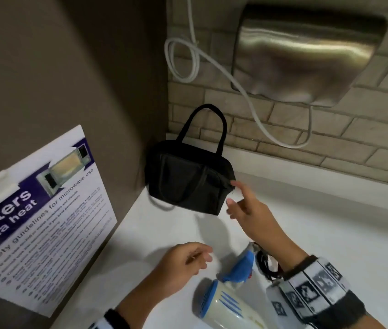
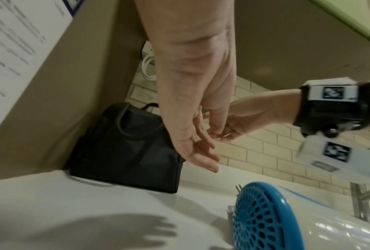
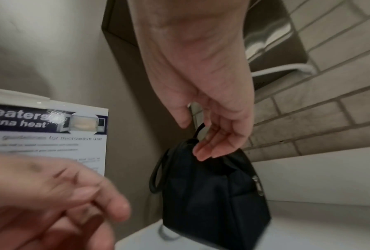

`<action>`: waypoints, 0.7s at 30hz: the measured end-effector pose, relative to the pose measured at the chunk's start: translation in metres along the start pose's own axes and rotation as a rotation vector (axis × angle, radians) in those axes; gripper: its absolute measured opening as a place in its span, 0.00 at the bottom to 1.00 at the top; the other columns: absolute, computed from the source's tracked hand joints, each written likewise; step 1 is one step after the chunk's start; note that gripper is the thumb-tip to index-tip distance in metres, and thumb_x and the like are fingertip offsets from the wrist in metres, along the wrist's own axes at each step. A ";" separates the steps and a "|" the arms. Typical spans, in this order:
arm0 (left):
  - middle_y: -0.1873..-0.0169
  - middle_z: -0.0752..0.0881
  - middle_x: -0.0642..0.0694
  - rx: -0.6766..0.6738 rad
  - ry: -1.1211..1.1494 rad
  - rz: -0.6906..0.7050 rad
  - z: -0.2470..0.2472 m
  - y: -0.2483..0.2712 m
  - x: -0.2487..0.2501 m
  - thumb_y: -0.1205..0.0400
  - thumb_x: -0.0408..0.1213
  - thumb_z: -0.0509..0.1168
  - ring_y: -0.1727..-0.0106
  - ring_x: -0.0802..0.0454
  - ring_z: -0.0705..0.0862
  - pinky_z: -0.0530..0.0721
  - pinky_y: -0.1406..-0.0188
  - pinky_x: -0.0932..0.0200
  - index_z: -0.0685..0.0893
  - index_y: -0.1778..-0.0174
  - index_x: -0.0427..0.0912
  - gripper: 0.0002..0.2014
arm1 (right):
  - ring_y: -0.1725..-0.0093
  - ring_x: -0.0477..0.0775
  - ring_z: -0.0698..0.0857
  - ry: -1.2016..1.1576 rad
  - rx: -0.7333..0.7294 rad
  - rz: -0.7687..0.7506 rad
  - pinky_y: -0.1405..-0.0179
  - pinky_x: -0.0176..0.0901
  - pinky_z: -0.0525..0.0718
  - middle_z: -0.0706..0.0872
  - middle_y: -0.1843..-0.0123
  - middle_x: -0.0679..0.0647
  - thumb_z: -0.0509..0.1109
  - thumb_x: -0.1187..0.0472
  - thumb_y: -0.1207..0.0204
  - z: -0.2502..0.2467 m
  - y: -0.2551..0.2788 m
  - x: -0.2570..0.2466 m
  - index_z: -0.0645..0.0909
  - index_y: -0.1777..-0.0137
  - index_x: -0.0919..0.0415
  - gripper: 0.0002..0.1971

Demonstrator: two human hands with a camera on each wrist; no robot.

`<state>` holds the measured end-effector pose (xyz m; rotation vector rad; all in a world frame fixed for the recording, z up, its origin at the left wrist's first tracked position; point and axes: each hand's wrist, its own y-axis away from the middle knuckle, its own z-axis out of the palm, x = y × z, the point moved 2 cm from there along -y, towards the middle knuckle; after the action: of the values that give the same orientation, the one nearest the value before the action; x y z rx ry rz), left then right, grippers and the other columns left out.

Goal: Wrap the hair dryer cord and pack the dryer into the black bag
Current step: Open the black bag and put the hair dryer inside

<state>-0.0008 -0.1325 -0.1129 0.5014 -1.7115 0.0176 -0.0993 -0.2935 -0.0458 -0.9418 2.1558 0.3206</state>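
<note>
The black bag (image 1: 188, 181) stands closed in the corner of the white counter (image 1: 330, 233), one handle upright. My right hand (image 1: 232, 193) reaches to the bag's right end with relaxed fingers, the index fingertip touching its corner. In the right wrist view that hand (image 3: 207, 145) hovers at the bag's (image 3: 213, 194) top. My left hand (image 1: 202, 255) hangs loosely curled over the counter and holds nothing. The white and blue hair dryer (image 1: 226, 302) lies on the counter below both hands, its black cord (image 1: 265, 264) bundled by the handle. Its blue rear grille (image 2: 263, 218) fills the left wrist view's lower right.
A microwave safety poster (image 1: 39, 222) leans on the brown wall at left. A steel hand dryer (image 1: 306, 55) with a looped white cable (image 1: 188, 60) hangs on the brick wall above the bag.
</note>
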 end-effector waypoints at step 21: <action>0.54 0.90 0.66 0.422 -0.207 0.328 -0.040 0.049 0.045 0.18 0.39 0.63 0.48 0.70 0.85 0.79 0.53 0.78 0.86 0.49 0.58 0.10 | 0.52 0.61 0.87 -1.335 0.008 0.744 0.75 0.38 0.88 0.83 0.44 0.67 0.65 0.73 0.22 0.038 -0.043 -0.005 0.77 0.40 0.70 0.11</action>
<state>0.0153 -0.0913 -0.0491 0.5382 -1.9874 0.5910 -0.0458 -0.3027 -0.0654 0.2093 1.1105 0.9566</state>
